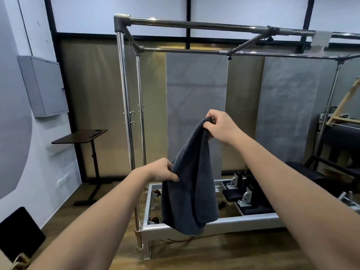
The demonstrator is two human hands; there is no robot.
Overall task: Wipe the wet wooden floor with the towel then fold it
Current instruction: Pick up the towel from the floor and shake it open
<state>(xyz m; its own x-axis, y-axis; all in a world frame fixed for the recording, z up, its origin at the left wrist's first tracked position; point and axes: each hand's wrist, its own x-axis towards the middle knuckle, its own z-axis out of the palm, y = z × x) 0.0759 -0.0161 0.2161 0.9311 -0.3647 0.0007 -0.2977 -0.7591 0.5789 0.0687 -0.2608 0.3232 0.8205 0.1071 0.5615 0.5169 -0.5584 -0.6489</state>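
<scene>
A dark grey towel (pixel 190 188) hangs in the air in front of me, draped in loose folds. My right hand (pixel 220 126) pinches its top corner up high. My left hand (pixel 162 171) grips the towel's left edge lower down, at about mid-height. The towel's bottom end dangles over the metal frame's front rail. The wooden floor (pixel 194 254) lies below, brown and planked; I cannot tell whether it is wet.
A tall chrome exercise frame (pixel 124 98) with a silver base rail (pixel 233 224) stands straight ahead. A small black stand table (pixel 81 136) is at the left wall, below a grey wall cabinet (pixel 45 85). A black panel (pixel 19 233) leans at lower left.
</scene>
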